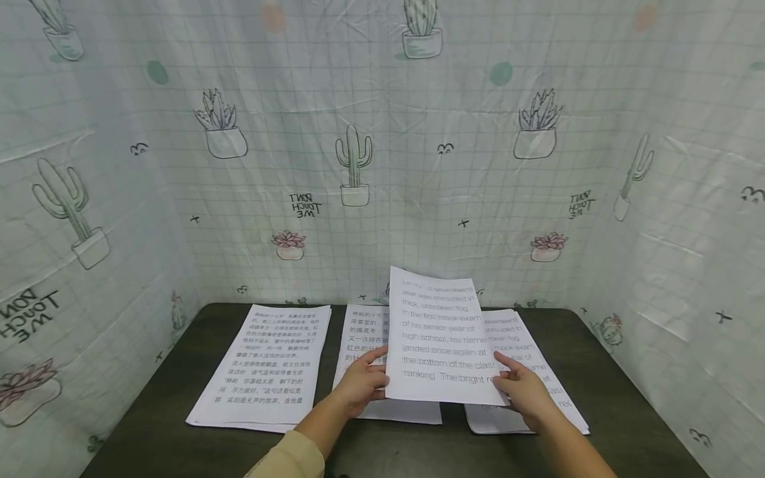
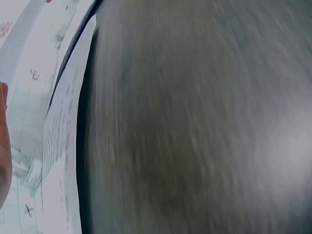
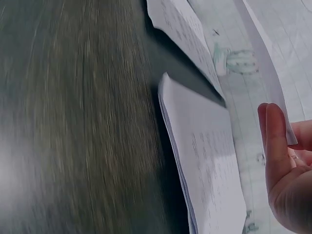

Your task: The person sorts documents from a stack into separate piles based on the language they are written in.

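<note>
A sheet of paper with large English print is held up, tilted, above the table. My left hand pinches its left edge near the lower corner. My right hand grips the lower right edge, and in the right wrist view that hand has thumb and fingers on either side of the sheet. Behind and below it lies a middle stack with Chinese print, partly covered. Under the right hand rests a stack with English print. Only a sliver of the left hand shows in the left wrist view.
A third stack with Chinese print lies on the left of the dark table. Cloth with a cactus pattern hangs round the back and both sides. Dark tabletop shows between the stacks and along the front.
</note>
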`<state>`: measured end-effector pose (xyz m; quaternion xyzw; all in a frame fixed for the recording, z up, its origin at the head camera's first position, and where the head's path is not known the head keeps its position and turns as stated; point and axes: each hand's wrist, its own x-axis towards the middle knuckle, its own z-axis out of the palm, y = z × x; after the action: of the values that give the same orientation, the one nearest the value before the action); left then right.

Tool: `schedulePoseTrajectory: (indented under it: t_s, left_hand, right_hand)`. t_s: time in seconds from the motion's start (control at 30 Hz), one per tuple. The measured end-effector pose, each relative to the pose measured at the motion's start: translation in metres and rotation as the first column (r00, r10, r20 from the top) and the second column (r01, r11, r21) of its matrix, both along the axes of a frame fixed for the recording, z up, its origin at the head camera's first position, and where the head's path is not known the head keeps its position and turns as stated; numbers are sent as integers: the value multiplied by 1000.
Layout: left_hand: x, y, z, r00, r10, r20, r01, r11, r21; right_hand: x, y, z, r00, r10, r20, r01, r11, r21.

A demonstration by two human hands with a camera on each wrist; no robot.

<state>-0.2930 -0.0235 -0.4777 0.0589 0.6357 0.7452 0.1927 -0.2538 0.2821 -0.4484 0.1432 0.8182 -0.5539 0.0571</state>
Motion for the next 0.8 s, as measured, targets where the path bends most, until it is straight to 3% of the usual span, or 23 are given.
schedulePoseTrajectory:
  t_s: [0.4,0.8]
  left_hand:
    - [4,46,1,1000,-16,21,15,999,47]
    - [13,77,2,999,-49,13,49,998,32]
  right_hand:
    - [7,46,7,1000,21,-9,-20,1000,23]
    - [17,85,5,997,72,-41,-72,997,2]
